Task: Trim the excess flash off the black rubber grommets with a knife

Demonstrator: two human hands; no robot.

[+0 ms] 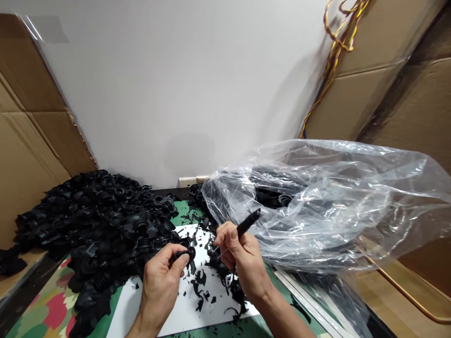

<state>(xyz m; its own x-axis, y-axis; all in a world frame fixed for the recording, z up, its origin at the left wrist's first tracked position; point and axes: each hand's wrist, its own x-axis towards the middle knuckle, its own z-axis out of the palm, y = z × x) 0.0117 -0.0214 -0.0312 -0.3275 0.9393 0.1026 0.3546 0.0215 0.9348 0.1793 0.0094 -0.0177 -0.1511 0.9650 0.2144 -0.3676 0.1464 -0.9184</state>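
Note:
Between the thumb and fingers of my left hand (160, 277) is a small black rubber part (188, 254) with a rounded end. My right hand (243, 258) is closed around a tool with a thick black handle (248, 222). The handle points up and to the right, and a thin metal end shows below the fingers; its exact kind I cannot make out. The two hands are a short distance apart, above a white sheet (179, 310) strewn with black rubber scraps (200, 281).
A large heap of black ribbed rubber parts (116, 211) lies at the left. On the right, a clear plastic bag (327, 211) holds more black parts. Cardboard (31, 103) stands at both sides, and twisted yellow-brown wires (334, 51) hang by the grey wall (183, 84).

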